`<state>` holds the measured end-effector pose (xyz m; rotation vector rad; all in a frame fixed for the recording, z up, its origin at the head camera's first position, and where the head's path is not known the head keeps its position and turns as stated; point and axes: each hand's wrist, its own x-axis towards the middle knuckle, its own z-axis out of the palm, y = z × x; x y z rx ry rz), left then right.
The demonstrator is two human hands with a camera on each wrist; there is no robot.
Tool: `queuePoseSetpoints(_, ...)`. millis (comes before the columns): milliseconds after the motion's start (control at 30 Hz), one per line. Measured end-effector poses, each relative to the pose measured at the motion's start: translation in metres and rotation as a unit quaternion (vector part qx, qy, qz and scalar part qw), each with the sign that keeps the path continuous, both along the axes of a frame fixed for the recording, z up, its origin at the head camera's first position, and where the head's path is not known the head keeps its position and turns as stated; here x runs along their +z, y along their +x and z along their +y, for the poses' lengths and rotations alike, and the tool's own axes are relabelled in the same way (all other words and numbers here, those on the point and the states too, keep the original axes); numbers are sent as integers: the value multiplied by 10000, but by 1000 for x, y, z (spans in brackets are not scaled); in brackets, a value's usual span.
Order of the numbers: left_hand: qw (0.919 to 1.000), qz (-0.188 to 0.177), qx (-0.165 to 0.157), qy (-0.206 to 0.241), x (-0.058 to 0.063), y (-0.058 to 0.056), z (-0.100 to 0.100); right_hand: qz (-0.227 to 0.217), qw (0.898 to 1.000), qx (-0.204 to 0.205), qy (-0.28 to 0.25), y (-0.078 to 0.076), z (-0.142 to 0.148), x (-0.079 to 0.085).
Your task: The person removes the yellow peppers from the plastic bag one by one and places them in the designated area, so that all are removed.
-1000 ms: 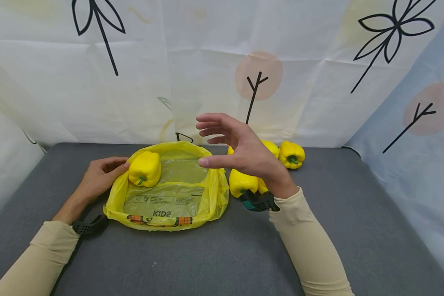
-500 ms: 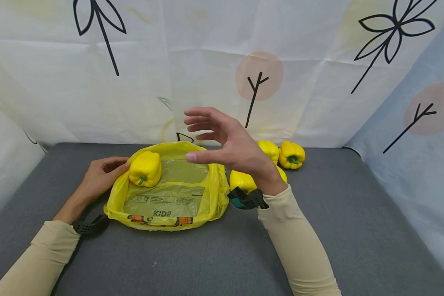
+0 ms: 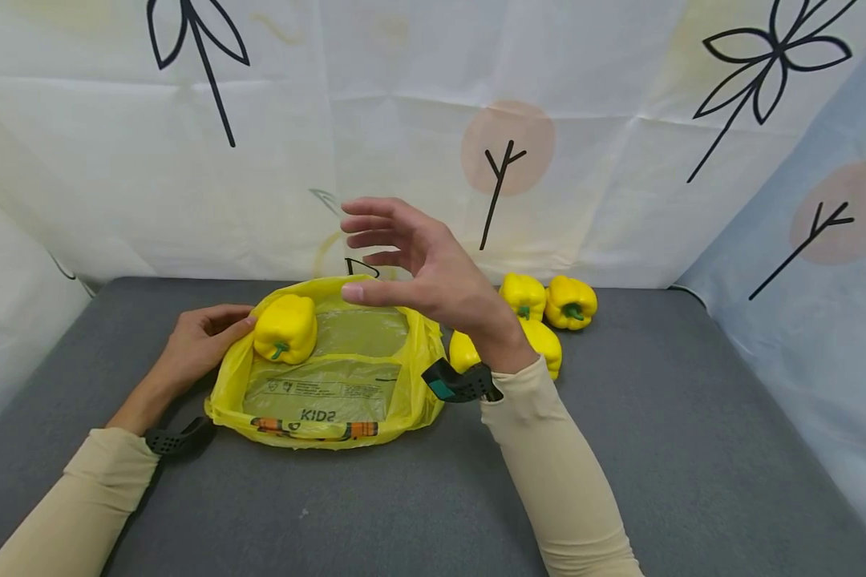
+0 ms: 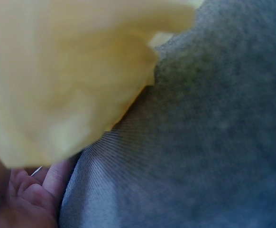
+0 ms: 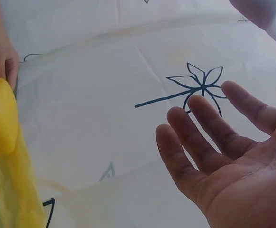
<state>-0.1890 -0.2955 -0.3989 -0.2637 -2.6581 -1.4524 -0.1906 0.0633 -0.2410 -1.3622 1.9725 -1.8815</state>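
Observation:
A yellow plastic bag (image 3: 424,385) lies on the table with its mouth spread wide, "KIDS" lettering showing inside. My left hand (image 3: 200,344) pinches its left rim; in the left wrist view the yellow plastic hides part of that hand (image 4: 31,199). Against the bag's left inner wall sits one yellow bell pepper (image 3: 285,328), green stem toward me. My right hand (image 3: 429,268) hovers above the bag's far right side, fingers spread and slightly bent. Nothing is in its palm, as the right wrist view of the hand (image 5: 237,156) shows.
Several more yellow bell peppers stand right of the bag, one at the back right (image 3: 572,303), one beside it (image 3: 523,294), others partly behind my right wrist (image 3: 546,349). The grey table (image 3: 375,513) ends at a patterned white cloth (image 3: 390,144) behind.
My right hand has moved left and slightly up, away from the pepper group, uncovering more of those peppers. The left hand, the bag and the pepper inside have stayed put.

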Motion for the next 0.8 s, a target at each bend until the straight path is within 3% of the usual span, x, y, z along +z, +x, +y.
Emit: queuePoseSetpoints(800,10000,52,-20,33,-1,0,-1,-836,9958,-54,-365,-11,-25,-13)
